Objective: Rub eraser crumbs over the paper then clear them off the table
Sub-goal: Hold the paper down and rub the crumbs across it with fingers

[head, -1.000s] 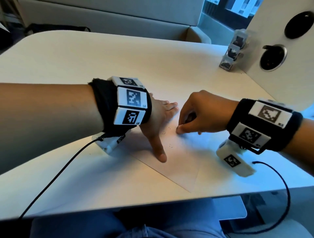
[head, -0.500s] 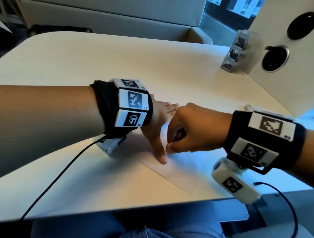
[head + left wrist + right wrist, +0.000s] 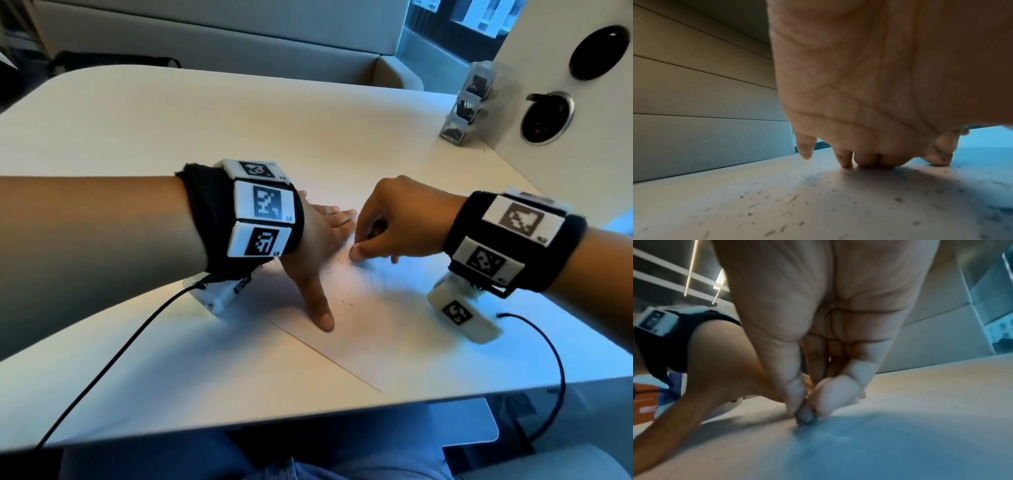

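A white sheet of paper (image 3: 363, 329) lies on the table near its front edge, with dark eraser crumbs (image 3: 342, 298) scattered on it. My left hand (image 3: 322, 246) lies flat on the paper, fingers spread and thumb stretched toward me. My right hand (image 3: 394, 226) is curled just right of it and pinches a small dark eraser (image 3: 804, 416) between thumb and fingers, its tip pressed on the paper. In the left wrist view, crumbs (image 3: 789, 199) speckle the sheet under my palm.
The pale table (image 3: 205, 123) stretches away to the back. Clear plastic boxes (image 3: 466, 109) stand at the back right against a white panel (image 3: 561, 78) with round dark holes. Black cables (image 3: 102, 370) trail off both wrists over the front edge.
My right hand slid left toward the left thumb, then back right and away, rubbing the eraser on the paper. The left hand stayed flat in place.
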`<state>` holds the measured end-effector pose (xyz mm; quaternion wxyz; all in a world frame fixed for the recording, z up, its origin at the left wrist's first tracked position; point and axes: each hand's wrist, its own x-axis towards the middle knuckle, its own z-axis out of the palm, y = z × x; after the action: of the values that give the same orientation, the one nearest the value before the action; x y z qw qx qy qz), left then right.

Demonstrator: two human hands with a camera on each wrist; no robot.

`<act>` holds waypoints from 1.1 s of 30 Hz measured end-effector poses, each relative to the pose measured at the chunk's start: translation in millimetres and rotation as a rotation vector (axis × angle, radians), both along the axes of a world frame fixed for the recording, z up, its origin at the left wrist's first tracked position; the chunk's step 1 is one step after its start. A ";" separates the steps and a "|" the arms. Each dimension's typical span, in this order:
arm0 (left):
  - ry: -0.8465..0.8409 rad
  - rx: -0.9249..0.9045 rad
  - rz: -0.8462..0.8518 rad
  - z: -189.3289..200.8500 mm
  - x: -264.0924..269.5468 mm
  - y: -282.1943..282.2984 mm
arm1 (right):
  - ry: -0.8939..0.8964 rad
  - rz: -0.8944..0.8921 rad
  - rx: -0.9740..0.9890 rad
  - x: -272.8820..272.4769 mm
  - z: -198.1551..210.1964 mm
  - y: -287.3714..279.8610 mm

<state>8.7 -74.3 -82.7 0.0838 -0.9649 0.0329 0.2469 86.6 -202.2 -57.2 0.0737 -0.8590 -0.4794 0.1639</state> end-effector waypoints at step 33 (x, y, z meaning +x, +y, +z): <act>0.089 0.074 -0.037 9.3 -1.3 -3.7 | 0.172 0.098 -0.087 -15.2 -1.9 -21.2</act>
<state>7.5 -78.0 -73.4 0.1226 -0.9484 0.0451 0.2889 71.4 -223.4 -59.0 0.0692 -0.8197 -0.5051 0.2611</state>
